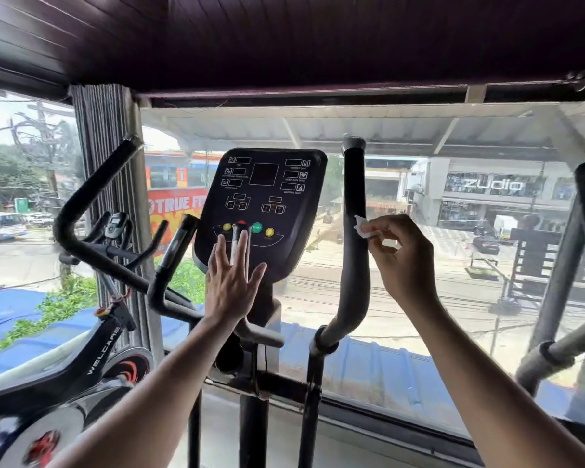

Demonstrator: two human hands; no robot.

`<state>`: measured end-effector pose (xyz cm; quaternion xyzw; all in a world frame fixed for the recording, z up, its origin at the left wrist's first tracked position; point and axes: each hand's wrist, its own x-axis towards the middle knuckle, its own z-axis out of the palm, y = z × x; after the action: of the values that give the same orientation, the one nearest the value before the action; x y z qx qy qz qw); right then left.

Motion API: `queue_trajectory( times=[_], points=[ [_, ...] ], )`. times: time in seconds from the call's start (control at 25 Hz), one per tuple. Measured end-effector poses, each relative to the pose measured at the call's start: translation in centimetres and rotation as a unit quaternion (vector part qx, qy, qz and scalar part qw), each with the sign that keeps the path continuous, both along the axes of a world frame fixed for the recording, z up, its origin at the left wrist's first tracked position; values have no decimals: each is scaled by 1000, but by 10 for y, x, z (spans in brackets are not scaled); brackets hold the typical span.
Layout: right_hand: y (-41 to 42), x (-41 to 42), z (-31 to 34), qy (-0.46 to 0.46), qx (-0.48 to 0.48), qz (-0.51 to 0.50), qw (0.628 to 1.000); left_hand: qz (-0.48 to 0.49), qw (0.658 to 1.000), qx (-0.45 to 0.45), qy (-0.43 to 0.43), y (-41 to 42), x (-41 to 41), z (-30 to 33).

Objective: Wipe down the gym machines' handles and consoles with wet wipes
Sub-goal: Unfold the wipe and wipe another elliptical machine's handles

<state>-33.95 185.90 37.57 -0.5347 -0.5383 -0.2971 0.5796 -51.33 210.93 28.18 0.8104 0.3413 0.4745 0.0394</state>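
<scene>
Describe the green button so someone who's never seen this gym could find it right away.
Start at the black console of the machine facing the window. Along its lower edge runs a curved row of round buttons. The green button sits between the red one and the right-hand yellow one, the only green there.

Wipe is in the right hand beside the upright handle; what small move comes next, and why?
Probably press the wipe onto the right handle and stroke along it: the right hand pinches it right at the bar, while the left hand rests flat by the console.
</scene>
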Motion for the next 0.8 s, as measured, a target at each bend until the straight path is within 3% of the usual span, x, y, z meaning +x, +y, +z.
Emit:
queue_trajectory(
  times=[0.16, 0.4, 0.6, 0.8],
  points=[
    [-4, 0, -4, 7, -11, -6, 1000, -89, 994, -52, -25, 19, 8, 5],
    [17, 17, 36, -52, -16, -44, 998, -135, 990, -26, -36, 24, 6, -2],
    [8, -1, 3, 60, -20, -23, 998, -124, 991, -17, -45, 25, 12, -8],
    [-17, -11, -19, 218, -58, 87, 970, -137, 989, -17, -56, 29, 14, -12]
  ],
)
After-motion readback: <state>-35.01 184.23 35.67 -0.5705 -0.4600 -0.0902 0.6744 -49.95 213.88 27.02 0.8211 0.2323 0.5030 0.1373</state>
